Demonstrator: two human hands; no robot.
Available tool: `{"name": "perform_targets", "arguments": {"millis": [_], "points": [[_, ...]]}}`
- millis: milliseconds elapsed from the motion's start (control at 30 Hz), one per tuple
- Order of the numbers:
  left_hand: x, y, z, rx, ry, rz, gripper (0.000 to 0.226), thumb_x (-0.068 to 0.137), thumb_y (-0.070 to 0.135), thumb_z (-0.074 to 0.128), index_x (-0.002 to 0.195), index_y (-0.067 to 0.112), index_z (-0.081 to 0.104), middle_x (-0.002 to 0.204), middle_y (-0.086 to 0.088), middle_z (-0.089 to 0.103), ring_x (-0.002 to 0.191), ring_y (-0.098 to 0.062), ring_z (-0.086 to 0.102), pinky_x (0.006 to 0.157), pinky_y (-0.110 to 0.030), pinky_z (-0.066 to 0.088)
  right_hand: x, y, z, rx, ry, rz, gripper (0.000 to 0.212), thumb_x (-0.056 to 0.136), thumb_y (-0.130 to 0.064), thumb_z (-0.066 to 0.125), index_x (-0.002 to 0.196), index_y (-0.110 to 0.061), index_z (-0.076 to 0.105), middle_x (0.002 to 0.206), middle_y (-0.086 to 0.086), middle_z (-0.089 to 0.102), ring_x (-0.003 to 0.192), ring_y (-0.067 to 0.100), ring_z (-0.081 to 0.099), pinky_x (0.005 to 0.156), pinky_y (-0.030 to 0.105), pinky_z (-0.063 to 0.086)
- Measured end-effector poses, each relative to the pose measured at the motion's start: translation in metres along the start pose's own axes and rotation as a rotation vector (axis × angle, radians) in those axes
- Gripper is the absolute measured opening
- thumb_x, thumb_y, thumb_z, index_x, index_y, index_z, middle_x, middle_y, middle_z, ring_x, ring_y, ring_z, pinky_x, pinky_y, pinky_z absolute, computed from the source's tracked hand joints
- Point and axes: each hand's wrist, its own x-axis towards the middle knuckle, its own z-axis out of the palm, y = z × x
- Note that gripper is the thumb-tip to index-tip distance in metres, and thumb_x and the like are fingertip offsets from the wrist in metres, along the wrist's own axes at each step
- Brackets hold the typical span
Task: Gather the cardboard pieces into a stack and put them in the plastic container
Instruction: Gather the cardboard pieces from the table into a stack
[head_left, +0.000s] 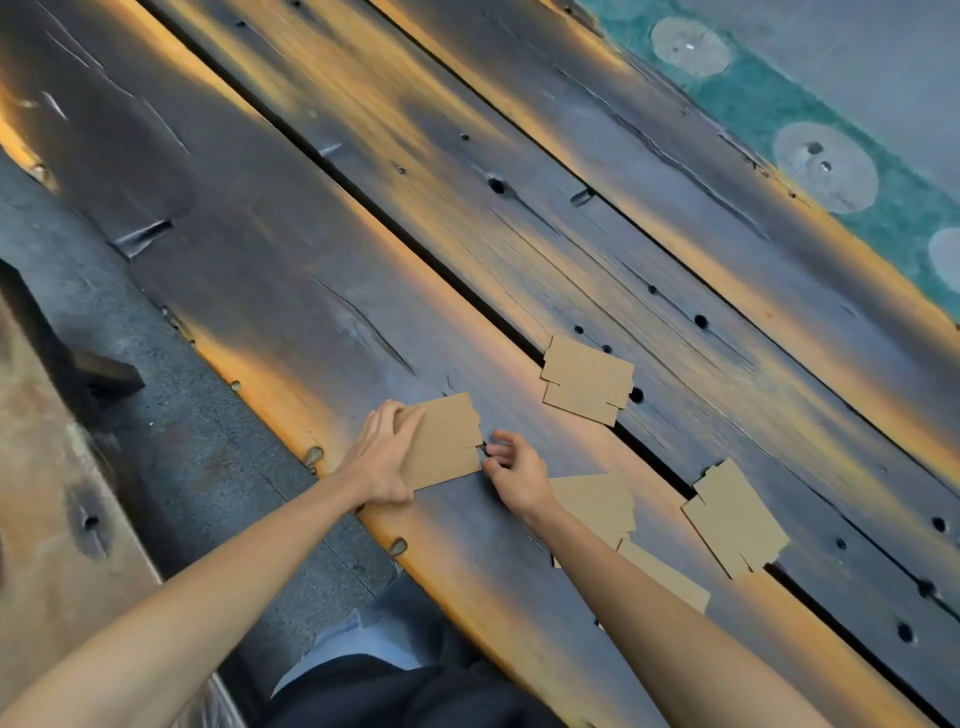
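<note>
Brown notched cardboard pieces lie on a dark wooden plank table (311, 270). My left hand (382, 457) rests flat on the left edge of one cardboard piece (447, 441) near the table's front edge. My right hand (514, 470) pinches that same piece at its notched right edge. A pair of overlapping pieces (587, 379) lies farther back. Another piece (735, 517) lies to the right. More pieces (597, 501) sit partly hidden under my right forearm. No plastic container is in view.
The table has gaps between its planks and several knot holes. A grey paved floor (171, 426) runs along the table's left side, with a dark wooden block (98, 374) on it. A green mat with pale circles (826, 166) lies beyond the far edge.
</note>
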Motion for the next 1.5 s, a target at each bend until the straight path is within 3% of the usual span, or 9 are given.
{"name": "perform_targets", "arguments": {"millis": [133, 300, 467, 667, 800, 933, 1167, 1267, 1500], "points": [[0.003, 0.005, -0.008, 0.009, -0.102, 0.012, 0.139, 0.05, 0.046, 0.083, 0.158, 0.022, -0.001, 0.139, -0.012, 0.02, 0.133, -0.036, 0.017, 0.12, -0.05, 0.021, -0.005, -0.007, -0.006, -0.096, -0.109, -0.041, 0.055, 0.093, 0.005, 0.043, 0.145, -0.014, 0.045, 0.109, -0.001, 0.062, 0.097, 0.014, 0.06, 0.087, 0.021, 0.044], [0.007, 0.002, -0.03, -0.14, -0.274, 0.035, 0.137, 0.056, 0.042, 0.086, 0.159, 0.03, -0.004, 0.134, -0.004, 0.021, 0.132, -0.029, 0.023, 0.113, -0.043, 0.033, -0.014, -0.008, -0.021, -0.25, -0.151, -0.192, 0.07, 0.081, 0.015, 0.042, 0.142, -0.015, 0.051, 0.108, -0.001, 0.059, 0.091, 0.013, 0.057, 0.074, 0.004, 0.041], [0.008, 0.001, -0.053, -0.223, -0.362, 0.093, 0.124, 0.06, 0.05, 0.082, 0.158, 0.039, 0.007, 0.137, -0.004, 0.029, 0.137, -0.023, 0.03, 0.115, -0.044, 0.033, -0.022, -0.01, -0.036, -0.279, -0.045, -0.318, 0.04, 0.087, 0.0, 0.066, 0.123, -0.018, 0.072, 0.106, -0.002, 0.068, 0.087, 0.001, 0.06, 0.077, -0.001, 0.038], [-0.001, 0.023, -0.077, -0.551, -0.416, 0.112, 0.101, 0.06, 0.062, 0.071, 0.151, 0.036, 0.036, 0.146, -0.007, 0.041, 0.138, -0.019, 0.04, 0.116, -0.037, 0.03, -0.031, -0.012, -0.058, -0.202, 0.122, -0.414, 0.024, 0.095, -0.013, 0.065, 0.114, -0.023, 0.078, 0.104, 0.003, 0.07, 0.091, 0.011, 0.069, 0.084, 0.026, 0.056], [-0.006, 0.039, -0.087, -0.933, -0.453, 0.015, 0.066, 0.077, 0.05, 0.056, 0.137, 0.022, 0.058, 0.141, -0.01, 0.058, 0.137, -0.019, 0.048, 0.119, -0.035, 0.027, -0.037, -0.01, -0.076, -0.238, 0.248, -0.458, 0.019, 0.097, -0.029, 0.066, 0.112, -0.027, 0.078, 0.103, -0.005, 0.063, 0.087, 0.006, 0.062, 0.077, 0.018, 0.05], [-0.004, 0.047, -0.087, -1.018, -0.435, 0.015, 0.063, 0.081, 0.047, 0.048, 0.135, 0.02, 0.062, 0.146, -0.01, 0.053, 0.14, -0.022, 0.041, 0.124, -0.047, 0.022, -0.042, -0.007, -0.091, -0.274, 0.323, -0.433, 0.02, 0.098, -0.039, 0.062, 0.113, -0.031, 0.074, 0.104, -0.01, 0.053, 0.09, 0.003, 0.056, 0.074, 0.011, 0.041], [0.008, 0.064, -0.076, -0.847, -0.37, 0.077, 0.031, 0.096, 0.035, 0.057, 0.126, 0.031, 0.064, 0.13, -0.001, 0.067, 0.125, -0.022, 0.06, 0.113, -0.043, 0.043, -0.046, -0.002, -0.103, -0.21, 0.358, -0.359, 0.018, 0.101, -0.034, 0.057, 0.099, -0.022, 0.069, 0.094, -0.006, 0.07, 0.087, 0.012, 0.06, 0.078, 0.035, 0.052], [0.008, 0.071, -0.07, -0.835, -0.335, 0.092, 0.024, 0.104, 0.026, 0.048, 0.114, 0.032, 0.069, 0.115, 0.009, 0.074, 0.118, -0.015, 0.065, 0.1, -0.03, 0.049, -0.047, 0.004, -0.103, -0.178, 0.377, -0.334, 0.018, 0.1, -0.035, 0.057, 0.088, -0.024, 0.064, 0.085, -0.006, 0.067, 0.084, 0.012, 0.059, 0.073, 0.033, 0.048], [0.01, 0.076, -0.057, -0.926, -0.286, 0.098, 0.027, 0.105, 0.016, 0.047, 0.122, 0.016, 0.069, 0.108, -0.003, 0.079, 0.105, -0.014, 0.072, 0.081, -0.017, 0.056, -0.043, 0.011, -0.099, -0.078, 0.381, -0.258, 0.023, 0.097, -0.032, 0.064, 0.075, -0.034, 0.056, 0.076, -0.008, 0.062, 0.074, 0.011, 0.058, 0.065, 0.024, 0.044]]}}
